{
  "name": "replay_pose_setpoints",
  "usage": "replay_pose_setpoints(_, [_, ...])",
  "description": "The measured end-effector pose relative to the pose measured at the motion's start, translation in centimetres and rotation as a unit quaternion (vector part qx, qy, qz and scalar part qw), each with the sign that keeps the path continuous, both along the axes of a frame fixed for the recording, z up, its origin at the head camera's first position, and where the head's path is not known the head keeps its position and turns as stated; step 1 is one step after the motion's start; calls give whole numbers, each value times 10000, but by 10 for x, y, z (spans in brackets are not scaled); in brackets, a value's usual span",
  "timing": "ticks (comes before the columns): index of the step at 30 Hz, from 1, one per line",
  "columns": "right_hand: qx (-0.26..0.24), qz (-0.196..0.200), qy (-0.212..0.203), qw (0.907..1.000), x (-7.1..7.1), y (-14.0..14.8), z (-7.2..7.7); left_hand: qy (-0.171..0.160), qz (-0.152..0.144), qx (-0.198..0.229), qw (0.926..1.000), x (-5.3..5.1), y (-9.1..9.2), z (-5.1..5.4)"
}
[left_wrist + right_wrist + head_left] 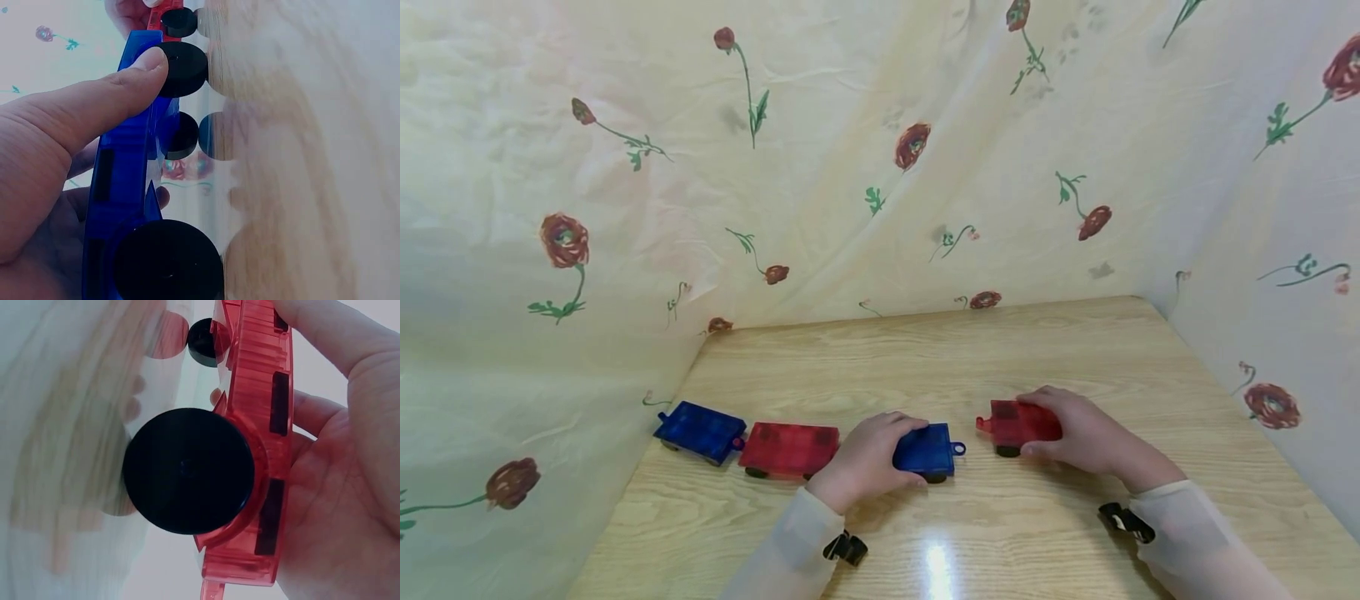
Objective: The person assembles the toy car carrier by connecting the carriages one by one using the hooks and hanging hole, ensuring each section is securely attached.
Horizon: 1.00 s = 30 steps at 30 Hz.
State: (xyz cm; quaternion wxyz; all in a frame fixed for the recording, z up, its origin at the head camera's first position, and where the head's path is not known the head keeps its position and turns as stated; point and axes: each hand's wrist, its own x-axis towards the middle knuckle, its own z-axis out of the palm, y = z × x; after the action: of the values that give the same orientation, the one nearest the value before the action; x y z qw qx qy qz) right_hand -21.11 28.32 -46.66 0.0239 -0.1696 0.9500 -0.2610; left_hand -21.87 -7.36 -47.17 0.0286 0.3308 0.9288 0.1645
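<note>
Translucent toy wagons with black wheels and ring or hook couplings stand on the wooden table. My left hand (874, 457) grips the right-hand blue toy wagon (925, 450) across its width, thumb on the near side by a wheel (181, 69). The blue body (122, 181) stands upright on its wheels, its ring pointing right. My right hand (1078, 435) holds the separate red toy wagon (1006, 423) between thumb and fingers. A short gap lies between the red wagon's left hook and the blue ring. Palm and fingers lie along the red body (259, 444) in the right wrist view.
Left of my left hand stand another red wagon (790, 450) and a blue wagon (700, 432), linked at a coupling. My left hand hides the joint between that red wagon and the held blue one. Flowered cloth (835, 167) hangs behind and beside the table (1000, 550).
</note>
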Motion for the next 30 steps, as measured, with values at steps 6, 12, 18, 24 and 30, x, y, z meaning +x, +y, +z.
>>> replay_pose_setpoints(6, [-37, 47, -11, 10000, 1, -5, -1, -52, 44, 48, 10000, 1, -1, 0])
replay_pose_setpoints(12, [28, 132, 103, 9999, 2, -10, -4, -119, 71, 146, 9998, 1, -1, 0])
replay_pose_setpoints(18, [-20, 170, 39, 9998, 4, -15, -3, -186, 73, 275, 9994, 1, -2, -1])
replay_pose_setpoints(24, [-67, 324, 72, 9994, 4, -17, -3, -266, 76, 375, 9989, 2, -2, 0])
replay_pose_setpoints(30, [10, 364, 146, 9992, 6, -19, -2, -339, 96, 452, 9984, 2, -2, 0])
